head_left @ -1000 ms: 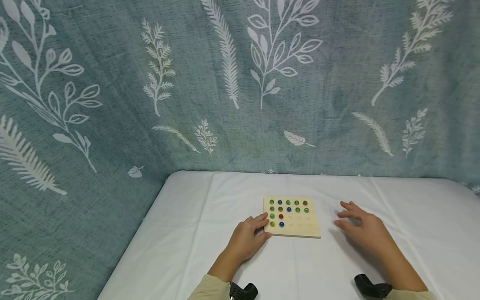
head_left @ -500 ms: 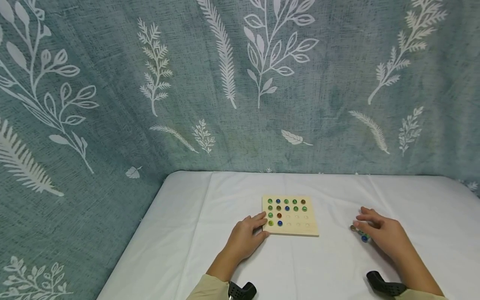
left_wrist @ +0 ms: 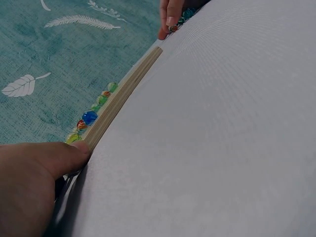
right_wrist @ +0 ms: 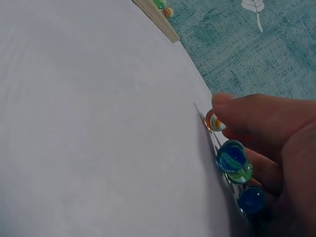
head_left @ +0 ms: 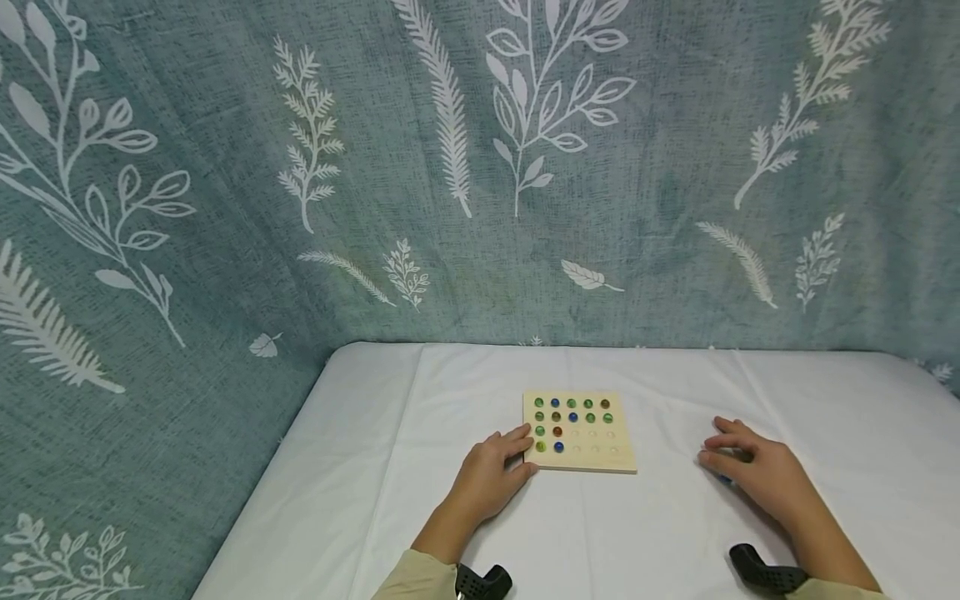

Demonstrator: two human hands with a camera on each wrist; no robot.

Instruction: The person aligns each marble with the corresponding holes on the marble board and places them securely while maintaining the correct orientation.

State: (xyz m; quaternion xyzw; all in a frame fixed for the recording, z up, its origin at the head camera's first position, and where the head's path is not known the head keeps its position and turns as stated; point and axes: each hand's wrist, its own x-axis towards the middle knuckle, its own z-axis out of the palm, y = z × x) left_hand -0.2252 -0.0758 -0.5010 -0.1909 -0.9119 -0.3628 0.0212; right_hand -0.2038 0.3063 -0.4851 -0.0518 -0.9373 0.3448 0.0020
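Observation:
A pale wooden marble board (head_left: pixel 592 460) lies flat on the white table, its far rows and left columns filled with green, blue, brown and yellow marbles. My left hand (head_left: pixel 489 477) grips the board's left edge, thumb at the near left corner and fingertips over the side. To the right of the board, my right hand (head_left: pixel 753 467) is low over the cloth, with thumb and fingers closing around an orange-striped marble (right_wrist: pixel 213 120). Beneath the palm lie loose marbles: a blue-green swirled one (right_wrist: pixel 231 156), a green one (right_wrist: pixel 241 173) and a blue one (right_wrist: pixel 252 199).
The white-covered table (head_left: pixel 420 400) reaches back to a teal curtain (head_left: pixel 660 167) with white leaf patterns. Several bare hollows (head_left: pixel 594 442) show at the board's near right. Each wrist wears a black camera mount (head_left: pixel 765 571).
My right hand has come down and right to the loose marbles, then shifted slightly left, covering most of them in the head view. The left hand stays on the board.

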